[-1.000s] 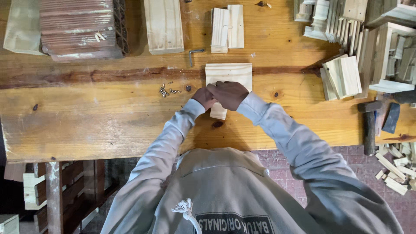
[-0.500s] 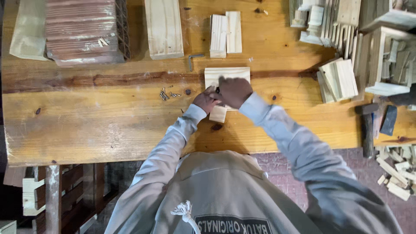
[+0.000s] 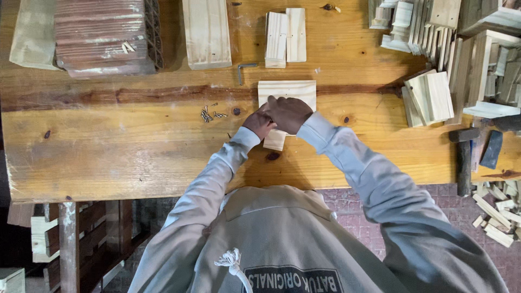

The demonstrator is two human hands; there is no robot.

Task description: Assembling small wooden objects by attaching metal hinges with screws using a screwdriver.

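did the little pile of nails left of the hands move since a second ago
No. The pile of nails sits at the same spot beside the dark knot in the workbench.

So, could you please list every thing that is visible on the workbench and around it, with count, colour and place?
Long wooden workbench: one, yellow-brown, fills the view.
Pale square wooden block: one, centre, under the hands.
Small metal screws: a small pile, grey, left of the block.
Bent metal hex key: one, grey, above the block.
Pale upright wooden strips: two, top centre.
Wide pale plank: one, top, left of the strips.
Stack of reddish-brown slats: one, top left.
Pale wooden pieces: many, right side.
Dark hammer: one, right edge.
Wood offcuts: several, pale, on the brick floor, lower right.
Left hand: on the block, grey sleeve.
Right hand: on the block, grey sleeve.
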